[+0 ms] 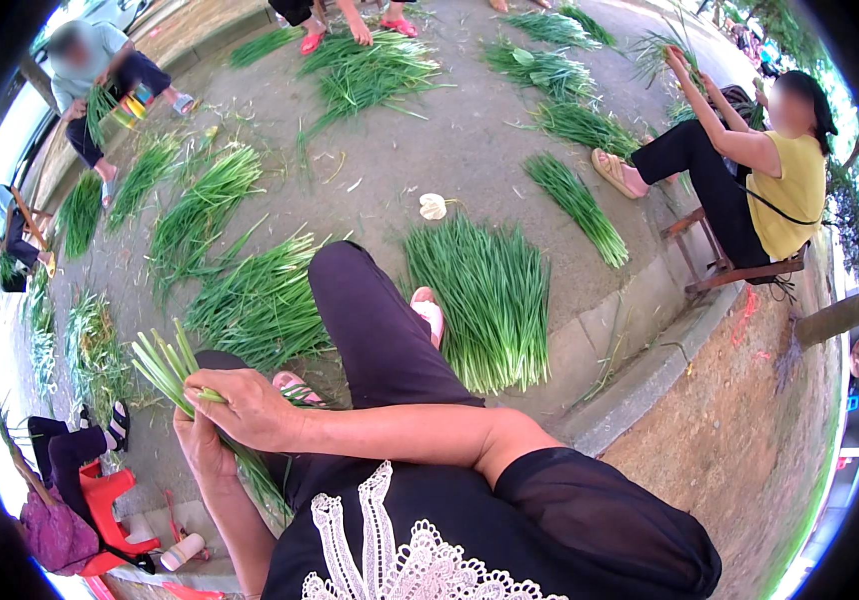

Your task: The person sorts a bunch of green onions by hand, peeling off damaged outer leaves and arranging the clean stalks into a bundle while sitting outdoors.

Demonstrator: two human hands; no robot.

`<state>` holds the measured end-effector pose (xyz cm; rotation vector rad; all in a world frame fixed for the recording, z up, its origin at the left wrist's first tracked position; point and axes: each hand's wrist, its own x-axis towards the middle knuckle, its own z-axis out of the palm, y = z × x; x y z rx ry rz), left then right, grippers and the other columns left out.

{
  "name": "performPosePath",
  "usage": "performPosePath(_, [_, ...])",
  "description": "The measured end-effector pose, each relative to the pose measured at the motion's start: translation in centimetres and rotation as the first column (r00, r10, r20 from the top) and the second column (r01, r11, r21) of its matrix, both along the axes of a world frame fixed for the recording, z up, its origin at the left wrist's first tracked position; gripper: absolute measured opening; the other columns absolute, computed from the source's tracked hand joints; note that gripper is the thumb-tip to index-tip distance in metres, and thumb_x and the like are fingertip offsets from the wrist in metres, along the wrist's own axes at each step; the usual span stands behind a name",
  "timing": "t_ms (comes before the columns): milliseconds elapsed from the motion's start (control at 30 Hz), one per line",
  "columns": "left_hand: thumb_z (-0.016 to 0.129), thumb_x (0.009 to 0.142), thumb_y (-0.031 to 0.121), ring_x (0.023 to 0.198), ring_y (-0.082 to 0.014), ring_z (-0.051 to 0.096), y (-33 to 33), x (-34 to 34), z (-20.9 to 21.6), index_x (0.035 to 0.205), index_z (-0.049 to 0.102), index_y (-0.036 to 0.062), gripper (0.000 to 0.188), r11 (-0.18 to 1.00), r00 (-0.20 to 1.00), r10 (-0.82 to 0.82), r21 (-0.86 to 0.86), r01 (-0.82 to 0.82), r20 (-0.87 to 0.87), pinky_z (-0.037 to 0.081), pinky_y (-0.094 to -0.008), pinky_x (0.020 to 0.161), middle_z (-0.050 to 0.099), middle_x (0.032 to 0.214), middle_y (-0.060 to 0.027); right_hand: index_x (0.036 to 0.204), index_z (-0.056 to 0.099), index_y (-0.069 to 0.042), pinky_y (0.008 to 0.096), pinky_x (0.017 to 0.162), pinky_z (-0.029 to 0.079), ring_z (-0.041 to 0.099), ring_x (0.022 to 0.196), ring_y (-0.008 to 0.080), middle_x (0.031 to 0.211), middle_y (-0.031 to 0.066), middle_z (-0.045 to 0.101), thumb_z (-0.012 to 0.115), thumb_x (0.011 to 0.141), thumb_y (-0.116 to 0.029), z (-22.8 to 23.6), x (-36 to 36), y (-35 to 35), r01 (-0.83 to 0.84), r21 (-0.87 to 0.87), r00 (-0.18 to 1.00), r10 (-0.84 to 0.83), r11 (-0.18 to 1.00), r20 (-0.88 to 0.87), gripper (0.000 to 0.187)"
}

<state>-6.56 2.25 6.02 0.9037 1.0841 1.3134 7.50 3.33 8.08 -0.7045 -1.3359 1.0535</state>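
A small bunch of garlic chives (164,370), pale stalk ends up, is held over my lap. My left hand (206,448) is closed around the stalks from below, and the green leaves trail down beneath the wrists. My right hand (250,408) crosses in from the right with its fingers bent, pinching at the bunch just above the left hand. A neat pile of chives (480,300) lies right of my knee, white ends toward me. To the left of my knee spreads a looser pile of chives (260,305).
More chive heaps (205,210) lie on the concrete ground (350,190). A person in a yellow top (795,180) sits on a wooden stool (710,260) at right, handling chives. Other people sit at left and far side. A red plastic stool (110,500) stands lower left. A curb (650,375) runs along the right.
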Motion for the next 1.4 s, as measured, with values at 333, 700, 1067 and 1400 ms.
performPosePath(333, [0.064, 0.081, 0.020, 0.072, -0.0094, 0.058, -0.1, 1.1, 0.4, 0.098, 0.055, 0.0018, 0.026, 1.000, 1.000, 0.004, -0.021, -0.004, 0.001, 0.048, -0.0219, 0.063, 0.060, 0.085, -0.0024, 0.096, 0.055, 0.002, 0.0360, 0.062, 0.043, 0.057, 0.071, 0.0325, 0.078, 0.0179, 0.057, 0.048, 0.087, -0.014, 0.0, 0.4, -0.1, -0.018, -0.054, 1.000, 0.017, 0.998, -0.009, 0.019])
performPosePath(700, [0.064, 0.079, 0.009, 0.056, -0.0093, 0.055, 0.9, 3.1, 3.6, 0.093, 0.058, -0.0013, 0.019, 0.992, 0.995, 0.042, -0.115, -0.053, -0.094, 0.046, -0.0219, 0.050, 0.062, 0.076, -0.0074, 0.083, 0.056, -0.005, 0.0211, 0.045, 0.038, 0.047, 0.053, 0.0061, 0.066, 0.0011, 0.054, 0.046, 0.092, -0.029, -0.1, 3.1, 2.4, 0.001, -0.444, 0.998, -0.026, 0.896, -0.050, 0.027])
performPosePath(1067, [0.061, 0.081, 0.010, 0.056, -0.0103, 0.055, 1.0, 0.5, 3.3, 0.095, 0.059, -0.0002, 0.017, 0.990, 0.995, 0.082, -0.121, -0.075, 0.055, 0.045, -0.0215, 0.050, 0.062, 0.077, -0.0078, 0.082, 0.051, -0.007, 0.0193, 0.036, 0.029, 0.041, 0.047, 0.0058, 0.063, -0.0010, 0.047, 0.053, 0.088, -0.020, 5.0, 13.6, 9.4, 0.165, -0.473, 0.664, -0.452, 0.865, -0.596, 0.015])
performPosePath(1400, [0.069, 0.074, 0.011, 0.050, -0.0038, 0.049, 0.9, 2.0, 4.1, 0.081, 0.061, -0.0001, 0.015, 0.982, 0.887, 0.173, 0.010, -0.187, -0.428, 0.039, -0.0193, 0.045, 0.058, 0.063, -0.0005, 0.093, 0.059, -0.001, 0.0188, 0.036, 0.026, 0.036, 0.041, 0.0024, 0.062, -0.0013, 0.050, 0.058, 0.086, -0.020, 4.1, 2.8, 5.6, -0.306, -0.412, 0.951, 0.298, 0.858, -0.086, 0.021])
